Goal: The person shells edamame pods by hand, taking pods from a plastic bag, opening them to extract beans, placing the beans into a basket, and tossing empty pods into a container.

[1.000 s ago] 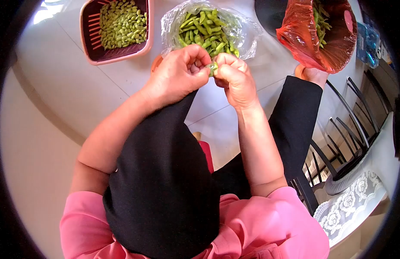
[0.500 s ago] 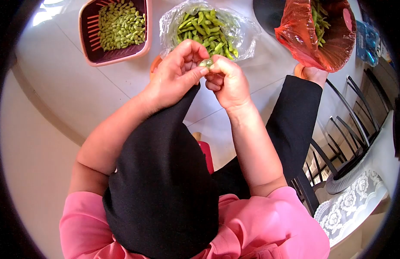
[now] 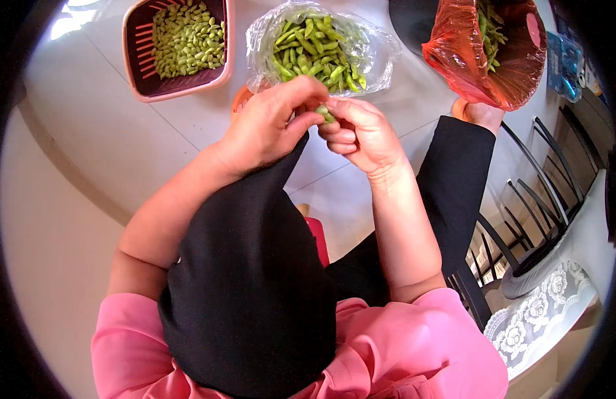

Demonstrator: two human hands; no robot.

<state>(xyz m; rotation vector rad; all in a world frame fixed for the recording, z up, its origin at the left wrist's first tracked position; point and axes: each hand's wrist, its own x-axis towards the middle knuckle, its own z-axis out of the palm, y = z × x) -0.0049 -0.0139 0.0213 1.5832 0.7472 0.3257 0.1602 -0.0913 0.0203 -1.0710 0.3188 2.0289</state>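
Observation:
Between my fingertips is a green edamame pod (image 3: 326,115), partly hidden by the fingers. My left hand (image 3: 274,120) pinches it from the left, and my right hand (image 3: 364,133) grips it from the right with the lower fingers curled. Just beyond my hands, a clear plastic bag (image 3: 377,56) lies spread on the floor, with many whole edamame pods (image 3: 311,46) in it. To the left stands a pink-rimmed basket (image 3: 145,98) with a dark inside, holding a heap of shelled beans (image 3: 188,43).
A red plastic bag (image 3: 454,60) with more pods sits at the upper right, beside my foot (image 3: 486,116). Dark chairs (image 3: 540,246) and a lace cloth (image 3: 534,312) are on the right. An orange object (image 3: 241,100) shows behind my left hand.
Both hands have come slightly closer to my body, the right one also shifting right. The pod shows more green between the fingers now.

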